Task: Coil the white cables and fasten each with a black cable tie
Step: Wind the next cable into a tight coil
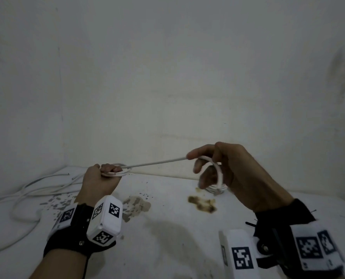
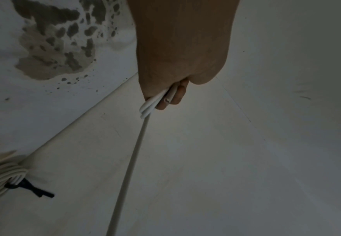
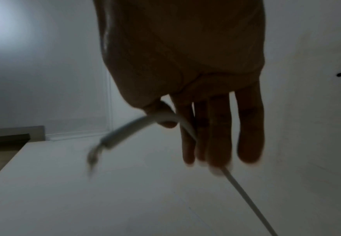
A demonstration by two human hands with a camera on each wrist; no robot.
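Both hands are up above a stained white table [image 1: 177, 228] set against a white wall [image 1: 167, 67]. The left hand [image 1: 100, 181] is closed into a fist around a small coil of white cable [image 1: 115, 173]; from the left wrist view about 3 loops poke out below the curled fingers [image 2: 177, 95], with a cut end among them. From that coil the cable runs taut across to the right hand [image 1: 228, 174]. There the thumb and forefinger pinch it, and it curves on in a half loop past the other fingers [image 3: 220, 135], which hang nearly straight and apart. In the right wrist view its stripped end [image 3: 96, 151] sticks out loose, blurred.

On the table behind the right hand lies a finished coil [image 1: 217, 189], and the left wrist view shows it bound with a black cable tie [image 2: 30, 188]. More loose white cables [image 1: 32, 192] sprawl at the table's left edge. Each wrist wears a black strap with white marker blocks [image 1: 105, 222].
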